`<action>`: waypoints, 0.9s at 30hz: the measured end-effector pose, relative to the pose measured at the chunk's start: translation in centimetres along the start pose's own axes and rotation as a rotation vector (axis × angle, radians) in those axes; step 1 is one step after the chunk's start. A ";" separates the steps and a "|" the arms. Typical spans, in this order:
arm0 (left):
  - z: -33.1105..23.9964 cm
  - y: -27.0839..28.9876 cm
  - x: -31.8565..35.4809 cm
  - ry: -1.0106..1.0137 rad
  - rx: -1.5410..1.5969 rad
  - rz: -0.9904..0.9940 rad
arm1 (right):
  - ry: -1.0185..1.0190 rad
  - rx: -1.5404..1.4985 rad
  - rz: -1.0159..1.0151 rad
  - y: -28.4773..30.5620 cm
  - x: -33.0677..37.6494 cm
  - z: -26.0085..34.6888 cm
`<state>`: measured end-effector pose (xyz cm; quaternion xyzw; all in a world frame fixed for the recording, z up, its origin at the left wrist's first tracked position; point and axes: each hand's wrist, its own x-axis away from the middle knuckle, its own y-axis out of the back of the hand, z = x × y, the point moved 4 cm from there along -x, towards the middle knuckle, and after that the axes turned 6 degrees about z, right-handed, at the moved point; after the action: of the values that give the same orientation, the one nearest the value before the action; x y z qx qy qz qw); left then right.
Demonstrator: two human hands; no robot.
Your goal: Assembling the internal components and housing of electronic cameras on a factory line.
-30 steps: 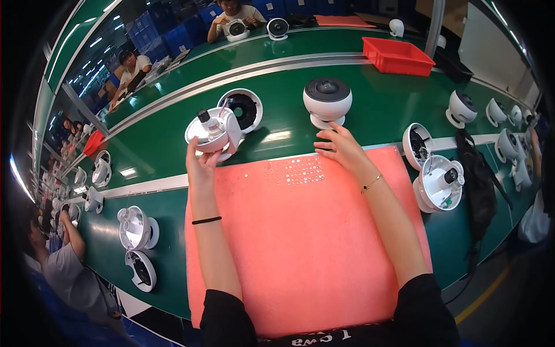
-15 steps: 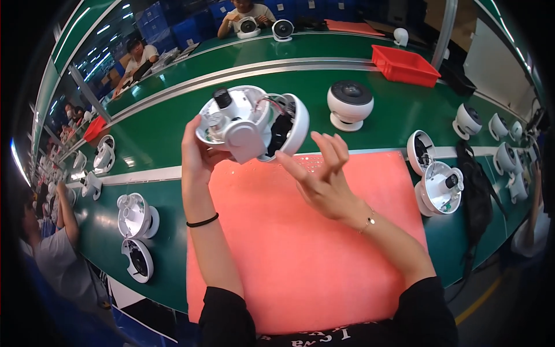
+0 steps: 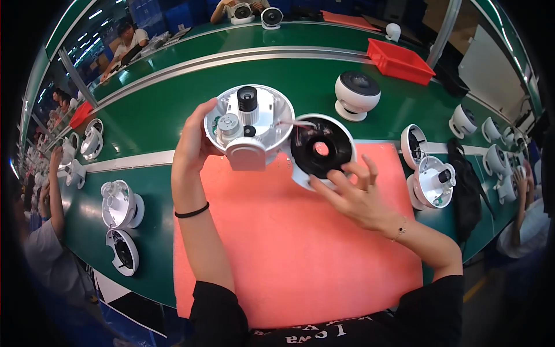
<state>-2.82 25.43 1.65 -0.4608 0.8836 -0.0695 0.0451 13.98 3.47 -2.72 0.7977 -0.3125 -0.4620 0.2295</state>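
My left hand [image 3: 193,136] is wrapped round the side of a white, round camera housing [image 3: 272,107], held up above the pink foam mat [image 3: 254,254]. Its inside faces me and shows a black lens barrel [image 3: 247,99] and a silver motor [image 3: 228,124]. Thin wires [image 3: 295,122] run from it to a round cover [image 3: 342,136], white outside and black inside with a hole in the middle. My right hand [image 3: 358,194] grips the cover's lower rim between thumb and fingers. Cover and housing are apart, side by side.
Opened camera units stand at left [image 3: 118,205] and right [image 3: 433,182] of the mat. A closed camera [image 3: 357,95] stands beyond it. A red bin [image 3: 400,61] is farther back, and a black bag [image 3: 464,191] lies at right. Other people work along the green benches.
The cover has swung out from the housing and now shows its black inside. The housing has turned its inside toward me. My right hand has taken hold of the cover's rim.
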 end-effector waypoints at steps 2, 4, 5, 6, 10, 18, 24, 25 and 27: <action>1.0 0.0 -0.6 0.033 0.039 0.098 | 0.069 -0.065 -0.018 1.3 1.1 -0.6; 1.8 -0.2 -1.1 0.078 0.005 0.171 | 0.093 -0.122 0.005 2.4 2.2 -1.0; 2.0 -0.7 -1.1 0.098 -0.007 0.196 | 0.135 -0.183 0.010 3.1 2.7 -1.1; 2.2 -0.9 -1.2 0.111 0.015 0.218 | 0.176 -0.244 0.015 3.8 3.0 -1.1; 2.8 -2.7 -0.6 0.032 -0.078 0.397 | 0.172 -0.637 0.006 7.4 4.1 -0.8; 7.5 -10.3 0.9 0.189 -0.670 1.131 | -0.071 -1.436 0.213 6.8 6.6 2.4; 2.5 -9.0 4.3 -0.474 -0.649 0.406 | -0.040 -1.383 0.261 5.6 7.6 3.2; 1.0 -8.6 6.8 -0.678 -0.664 0.259 | -0.042 -1.412 0.279 5.6 7.5 3.1; -0.2 -8.5 11.2 -0.615 -0.685 0.376 | 0.073 -1.250 0.170 5.8 7.5 2.9</action>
<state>-2.42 11.44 3.08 -0.2811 0.8693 0.3733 0.1614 12.60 -6.13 -4.73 0.5004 -0.0380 -0.5098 0.6988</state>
